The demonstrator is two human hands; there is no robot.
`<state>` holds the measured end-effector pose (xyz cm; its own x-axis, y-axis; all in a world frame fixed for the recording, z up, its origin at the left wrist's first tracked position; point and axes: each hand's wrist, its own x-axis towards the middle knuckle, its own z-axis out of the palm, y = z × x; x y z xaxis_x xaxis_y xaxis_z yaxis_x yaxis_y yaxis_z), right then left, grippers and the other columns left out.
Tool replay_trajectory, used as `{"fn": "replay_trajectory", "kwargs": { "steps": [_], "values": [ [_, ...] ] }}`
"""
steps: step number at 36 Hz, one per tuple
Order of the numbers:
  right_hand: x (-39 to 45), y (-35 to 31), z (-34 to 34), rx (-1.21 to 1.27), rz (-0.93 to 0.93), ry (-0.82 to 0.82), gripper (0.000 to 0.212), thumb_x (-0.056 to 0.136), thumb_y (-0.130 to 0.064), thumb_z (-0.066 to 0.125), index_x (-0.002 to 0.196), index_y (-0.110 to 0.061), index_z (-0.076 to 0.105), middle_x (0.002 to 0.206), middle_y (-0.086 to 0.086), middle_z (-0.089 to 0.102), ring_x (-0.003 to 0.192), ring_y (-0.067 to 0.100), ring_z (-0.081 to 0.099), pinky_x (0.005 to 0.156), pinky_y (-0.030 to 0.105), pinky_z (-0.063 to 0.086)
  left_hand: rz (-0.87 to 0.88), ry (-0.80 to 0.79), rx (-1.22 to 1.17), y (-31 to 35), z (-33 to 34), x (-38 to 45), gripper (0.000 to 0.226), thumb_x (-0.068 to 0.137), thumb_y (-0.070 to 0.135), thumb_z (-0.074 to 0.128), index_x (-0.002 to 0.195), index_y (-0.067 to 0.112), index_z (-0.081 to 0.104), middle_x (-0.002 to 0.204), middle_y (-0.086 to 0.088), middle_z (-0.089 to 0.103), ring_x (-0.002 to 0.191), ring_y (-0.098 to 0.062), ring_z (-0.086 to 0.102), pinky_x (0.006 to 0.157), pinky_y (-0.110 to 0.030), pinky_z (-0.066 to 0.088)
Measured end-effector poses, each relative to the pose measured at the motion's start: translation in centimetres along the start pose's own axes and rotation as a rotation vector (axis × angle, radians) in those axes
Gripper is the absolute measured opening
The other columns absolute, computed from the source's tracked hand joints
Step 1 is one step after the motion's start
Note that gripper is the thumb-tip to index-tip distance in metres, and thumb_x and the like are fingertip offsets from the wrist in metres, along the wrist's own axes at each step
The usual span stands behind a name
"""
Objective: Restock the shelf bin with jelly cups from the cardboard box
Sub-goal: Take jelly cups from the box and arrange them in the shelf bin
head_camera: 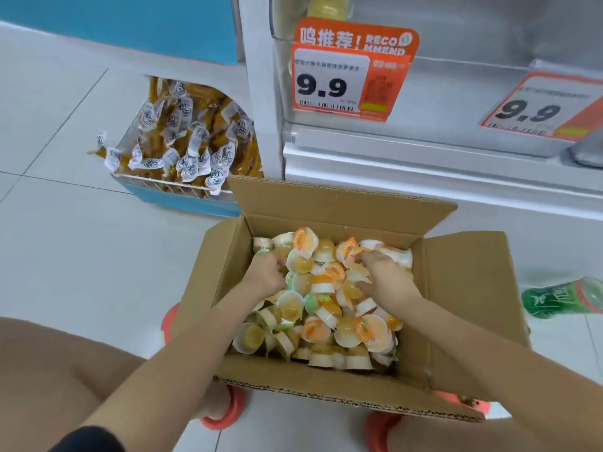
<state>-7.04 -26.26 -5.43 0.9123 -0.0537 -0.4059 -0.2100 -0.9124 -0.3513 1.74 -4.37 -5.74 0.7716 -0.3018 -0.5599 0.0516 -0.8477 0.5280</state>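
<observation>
Head view: an open cardboard box sits on the white tiled floor, flaps folded outward, packed with a loose heap of jelly cups, most with orange-printed lids, a few greenish. Both hands are down among the cups. The left hand lies at the far left of the heap, its fingers curled into the cups with the tips buried, so which cup they grip cannot be made out. The right hand is at the far right of the heap, fingers bent over cups, thumb pressed against one near the middle; the fingertips are blurred.

Beyond the box stands a white shelf unit carrying an orange price tag reading 9.9, and a second tag at the right, tilted and blurred. The clear shelf bin above the first tag is cut off by the top edge; only something yellowish shows inside it. To the far left a blue-edged bin holds brown packaged snacks, one lying just outside it on the floor. A green plastic bottle lies on its side at the right edge. Red-orange sandals peek out from under the box's near side, mostly hidden.
</observation>
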Motion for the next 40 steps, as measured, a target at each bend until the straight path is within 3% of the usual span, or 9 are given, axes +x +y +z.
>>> {"fn": "replay_trajectory", "kwargs": {
  "steps": [4,9,13,18,23,26,29,34,40],
  "values": [
    [0.5,-1.1,3.8,0.003,-0.127,-0.064,0.054,0.091,-0.014,0.058,0.14,-0.016,0.037,0.143,0.004,0.038,0.129,0.024,0.039,0.095,0.034,0.044,-0.089,0.02,0.09,-2.3,2.5,1.4,0.044,0.079,0.007,0.065,0.12,0.008,0.049,0.114,-0.01,0.054,0.1,-0.023,0.052,0.079,-0.031,0.046],
    [1.9,-2.0,7.2,-0.075,-0.291,-0.026,0.057,0.09,-0.013,0.058,0.142,-0.014,0.035,0.148,0.006,0.032,0.132,0.027,0.031,0.108,0.035,0.032,-0.086,0.159,0.02,-3.7,3.5,2.7,0.045,0.082,0.013,0.062,0.125,0.009,0.051,0.117,-0.01,0.053,0.102,-0.025,0.054,0.077,-0.027,0.044],
    [3.1,-2.3,8.0,-0.038,-0.206,0.011,0.061,0.089,-0.016,0.06,0.143,-0.015,0.033,0.146,0.006,0.036,0.134,0.025,0.029,0.106,0.034,0.035,0.029,0.225,-0.117,-2.5,3.4,4.1,0.036,0.071,0.027,0.08,0.099,0.008,0.068,0.098,-0.006,0.057,0.091,-0.018,0.054,0.069,-0.022,0.037],
    [3.5,-2.3,9.0,0.074,-0.095,0.031,0.053,0.087,-0.025,0.064,0.135,-0.017,0.044,0.133,0.005,0.049,0.125,0.024,0.041,0.093,0.035,0.045,-0.021,0.206,-0.154,-2.1,5.4,5.4,0.033,0.068,0.039,0.08,0.073,0.015,0.059,0.086,-0.01,0.05,0.104,-0.021,0.046,0.068,-0.024,0.031],
    [1.5,-3.7,7.6,0.85,0.308,0.215,0.041,0.085,-0.029,0.069,0.121,-0.014,0.056,0.104,-0.002,0.063,0.094,0.012,0.061,0.067,0.008,0.043,0.009,0.261,-0.168,-2.0,5.9,5.2,0.032,0.068,0.033,0.079,0.076,0.014,0.055,0.103,-0.018,0.059,0.083,-0.012,0.043,0.063,-0.019,0.027],
    [0.6,-4.4,5.9,1.77,0.594,-0.043,0.034,0.091,-0.017,0.062,0.122,-0.006,0.055,0.12,0.013,0.062,0.105,0.023,0.063,0.074,0.024,0.057,0.036,0.268,-0.237,-2.1,5.2,4.2,0.031,0.066,0.021,0.08,0.087,0.014,0.059,0.098,-0.009,0.06,0.085,-0.014,0.048,0.063,-0.021,0.031],
    [0.0,-4.2,4.6,2.081,0.702,-0.136,0.023,0.092,-0.014,0.058,0.113,-0.005,0.054,0.115,0.021,0.061,0.096,0.025,0.064,0.067,0.027,0.059,-0.029,0.178,-0.463,-1.9,4.2,2.6,0.031,0.069,0.007,0.077,0.091,0.013,0.055,0.086,-0.001,0.061,0.075,-0.014,0.056,0.058,-0.016,0.045],
    [-0.8,-4.2,4.1,1.903,0.683,-0.185,0.03,0.092,-0.018,0.058,0.119,-0.006,0.052,0.111,0.018,0.063,0.093,0.024,0.065,0.072,0.029,0.059,-0.153,-0.105,-1.009,-1.4,3.1,-0.1,0.036,0.074,-0.004,0.067,0.098,0.019,0.052,0.098,-0.014,0.058,0.087,-0.02,0.061,0.08,-0.031,0.055],
    [-2.4,-2.9,5.7,0.973,0.683,0.006,0.051,0.09,-0.029,0.062,0.133,-0.007,0.044,0.1,0.005,0.059,0.09,0.026,0.063,0.076,0.037,0.056,-0.265,-0.214,-1.263,-1.7,2.6,-1.6,0.052,0.08,-0.023,0.042,0.11,0.019,0.048,0.106,-0.02,0.054,0.097,-0.031,0.06,0.091,-0.039,0.05]
  ]
}}
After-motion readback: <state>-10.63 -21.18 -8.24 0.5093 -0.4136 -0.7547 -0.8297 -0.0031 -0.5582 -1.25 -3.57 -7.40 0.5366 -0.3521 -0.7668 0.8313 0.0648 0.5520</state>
